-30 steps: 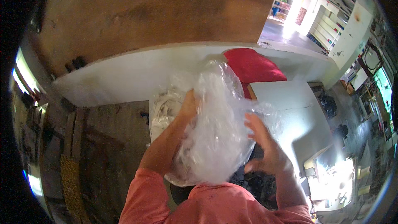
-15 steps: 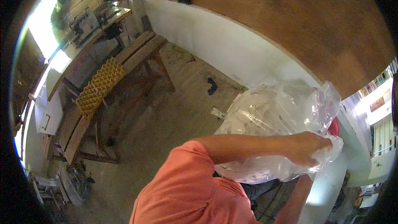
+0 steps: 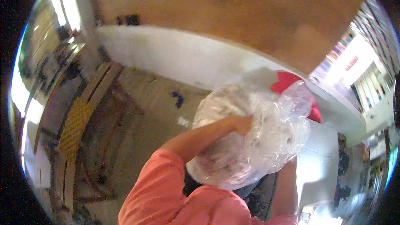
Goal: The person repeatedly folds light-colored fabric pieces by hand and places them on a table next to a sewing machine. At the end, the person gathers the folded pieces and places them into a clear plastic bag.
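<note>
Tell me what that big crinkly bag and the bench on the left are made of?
The bag looks like thin clear plastic: it is see-through, shiny and wrinkled, with pale stuff showing inside. The left hand presses on it. The bench seems to be bare wood, judging by its brown planks and dull finish, though the picture is blurry.

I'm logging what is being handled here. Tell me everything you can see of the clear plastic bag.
The clear plastic bag is large, thin and crinkled, its film glinting in the light. It bulges with pale, whitish contents too blurred to identify. It is held up in front of the person's chest, off any surface. The left hand reaches across and presses into its upper front; the right forearm rises behind its lower right side, its hand hidden. A red object shows behind its top.
</note>
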Available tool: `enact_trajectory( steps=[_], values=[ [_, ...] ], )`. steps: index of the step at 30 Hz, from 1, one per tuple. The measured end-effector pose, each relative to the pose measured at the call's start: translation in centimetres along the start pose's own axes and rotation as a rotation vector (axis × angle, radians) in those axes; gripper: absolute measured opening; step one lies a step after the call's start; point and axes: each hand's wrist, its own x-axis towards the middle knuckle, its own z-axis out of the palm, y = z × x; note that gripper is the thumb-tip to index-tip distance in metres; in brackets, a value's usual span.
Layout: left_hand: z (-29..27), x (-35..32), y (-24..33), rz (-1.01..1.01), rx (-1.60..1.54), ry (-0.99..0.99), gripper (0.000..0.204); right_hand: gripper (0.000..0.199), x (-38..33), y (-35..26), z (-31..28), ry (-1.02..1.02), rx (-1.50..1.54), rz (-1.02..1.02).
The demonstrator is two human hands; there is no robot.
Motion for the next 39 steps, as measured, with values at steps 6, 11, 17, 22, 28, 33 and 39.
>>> enact_trajectory(
  steps=[6, 11, 17, 22, 28, 33, 39],
  values=[
    [0.0, 2.7, -0.4, -0.042, -0.080, -0.049, 0.087, 0.065, 3.9, -1.1, 4.5, -0.109, 0.068, -0.102],
    [-6.7, 2.7, -2.7, -0.189, -0.155, 0.086, 0.086, 0.059, 7.3, -4.5, 7.9, -0.148, 0.233, -0.256],
    [-18.6, 6.4, -0.4, -0.120, -0.277, 0.320, 0.084, 0.053, 11.5, -14.9, 5.7, -0.002, 0.345, -0.520],
    [-22.6, 16.1, 5.4, 0.141, -0.340, 0.397, 0.083, 0.048, 13.9, -22.2, -3.8, 0.239, 0.364, -0.769],
    [-22.7, 28.3, 16.3, 0.454, -0.400, 0.454, 0.082, 0.042, 12.3, -27.6, -16.6, 0.480, 0.348, -1.002],
    [-10.0, 36.1, 25.0, 0.617, -0.614, 0.235, 0.080, 0.037, 10.1, -20.2, -27.4, 0.697, 0.212, -0.926],
    [7.0, 35.8, 30.4, 0.686, -0.660, -0.139, 0.079, 0.043, 4.1, -1.1, -31.3, 0.751, 0.289, -0.555]
  ],
)
